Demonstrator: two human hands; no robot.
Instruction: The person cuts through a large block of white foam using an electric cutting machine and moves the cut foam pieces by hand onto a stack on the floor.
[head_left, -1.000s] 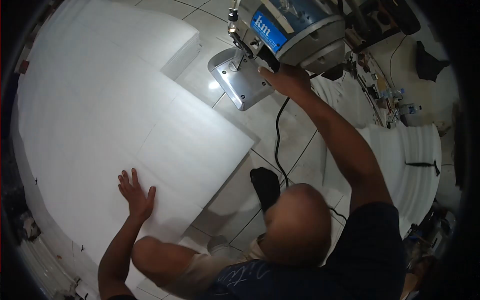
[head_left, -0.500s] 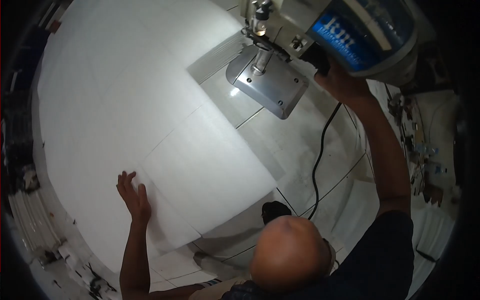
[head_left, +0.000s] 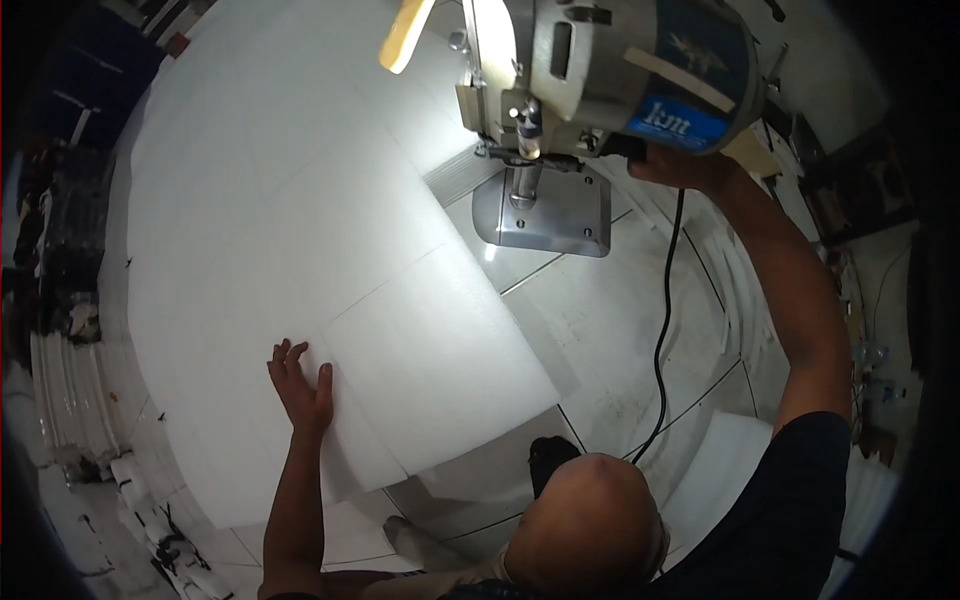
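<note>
My left hand (head_left: 303,390) lies on a large white foam sheet (head_left: 250,220), fingers spread and holding nothing. At the upper right, my right hand (head_left: 685,168) is closed round the dark handle of an upright electric cutting machine (head_left: 600,75) with a blue "km" label. Part of the grip is hidden by the motor housing. The machine's metal base plate (head_left: 555,220) stands on the tiles beside a notch in the foam's right edge, where several stacked layers (head_left: 458,170) show. A lamp glows on its front, and a yellow handle (head_left: 405,35) sticks out at its left.
A black cable (head_left: 665,340) runs from the machine down over the tiled floor (head_left: 620,300). My bent knee (head_left: 590,520) and dark-covered foot (head_left: 550,462) are near the foam's lower edge. White strips (head_left: 730,290) lie at right; stacked sheets (head_left: 70,390) stand at left.
The view has shifted, so the foam sits farther right. The cutting machine has turned counterclockwise, its base now nearly level in view. My left hand stays on the foam.
</note>
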